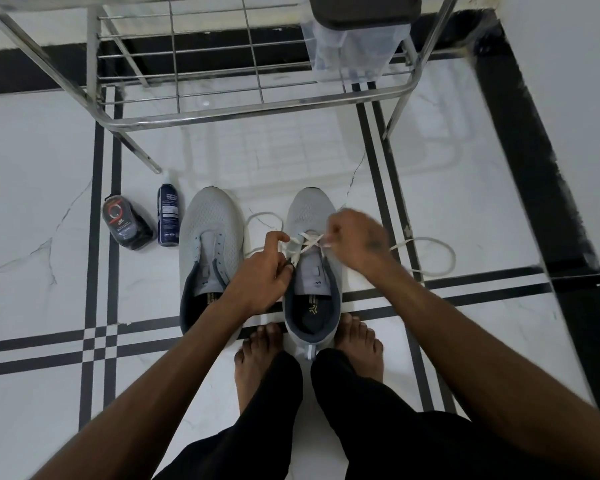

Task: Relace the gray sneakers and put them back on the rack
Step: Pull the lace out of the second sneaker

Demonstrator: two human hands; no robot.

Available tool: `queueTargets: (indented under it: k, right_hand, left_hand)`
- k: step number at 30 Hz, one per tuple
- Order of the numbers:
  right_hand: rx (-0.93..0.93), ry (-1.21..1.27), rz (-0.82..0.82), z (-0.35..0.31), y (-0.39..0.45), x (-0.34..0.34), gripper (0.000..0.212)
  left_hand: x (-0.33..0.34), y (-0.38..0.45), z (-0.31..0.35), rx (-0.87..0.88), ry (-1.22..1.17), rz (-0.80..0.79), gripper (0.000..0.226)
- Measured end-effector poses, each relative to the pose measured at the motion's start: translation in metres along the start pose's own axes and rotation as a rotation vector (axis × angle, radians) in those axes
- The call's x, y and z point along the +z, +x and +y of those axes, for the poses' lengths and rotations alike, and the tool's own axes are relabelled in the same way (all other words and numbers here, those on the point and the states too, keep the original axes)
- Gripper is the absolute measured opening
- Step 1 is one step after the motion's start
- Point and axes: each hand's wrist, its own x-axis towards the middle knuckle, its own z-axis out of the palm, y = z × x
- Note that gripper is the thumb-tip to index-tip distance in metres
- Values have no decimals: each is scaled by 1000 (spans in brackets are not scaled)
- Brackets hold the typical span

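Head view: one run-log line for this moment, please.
step: lacing right sneaker | left hand: holds lace | right hand: pinches lace | left sneaker: unlaced | rack: no shoes

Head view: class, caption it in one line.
Both hands thread a white lace through one gray sneaker.

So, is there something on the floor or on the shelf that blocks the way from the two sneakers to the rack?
Nothing visible blocks it. The floor between the sneakers and the rack is bare tile. The spray bottle and the dark pack stand to the left. A clear container takes the shelf's right end.
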Motion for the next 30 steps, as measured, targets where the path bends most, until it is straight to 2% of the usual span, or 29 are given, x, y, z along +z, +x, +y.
queueTargets:
  k: [2,4,6,8,9,11,13,16,18,20,22,23,25,27,28,30]
  right_hand:
    - [244,51,135,23,-1,-9,15]
    - [378,135,96,38,-4,-8,23]
    - [368,287,-20,38,-10,-2,42]
    - [306,479,-95,25,-19,5,67]
    - [280,554,-137,17,-23,7,71]
    - [220,564,-225,2,-27,13,63]
    - [189,489,-240,-4,-29,20,45]
    - [216,469,-186,-1,-30,22,28]
    - [229,457,-158,5,-31,20,25]
    - [243,454,-143,12,-32,18,23]
    - [232,466,-149,14,-32,19,21]
    - [225,484,-167,13,-32,21,21]
    - [217,519,-197,11,-30,22,21]
    - [214,527,-204,10,-29,23,21]
    - [208,515,-202,9,-28,23,22]
    - [197,485,-207,8,-28,22,22]
  left_hand:
    - [0,-2,-2,-8,-24,-12,41]
    - [-2,-5,-3,-7,-8,-35,37]
    - [-1,-2,0,0,68,45,29]
    - [-4,10,6,14,166,205,29]
    - [-3,21,9,30,211,230,31]
    - [-4,46,17,21,331,105,33]
    - [-1,67,27,-26,515,-49,24]
    - [-5,80,32,-31,714,-75,14]
    - [-11,77,21,-85,581,48,13]
    - [-18,66,3,-300,210,214,5]
    - [-19,57,-13,-503,-40,347,17]
    - [-19,52,-18,-512,-27,399,22]
    - [-17,49,-16,-313,101,435,22]
    - [-12,53,0,10,255,286,29]
    - [-8,60,8,105,349,171,36]
    - [2,72,20,167,524,26,37]
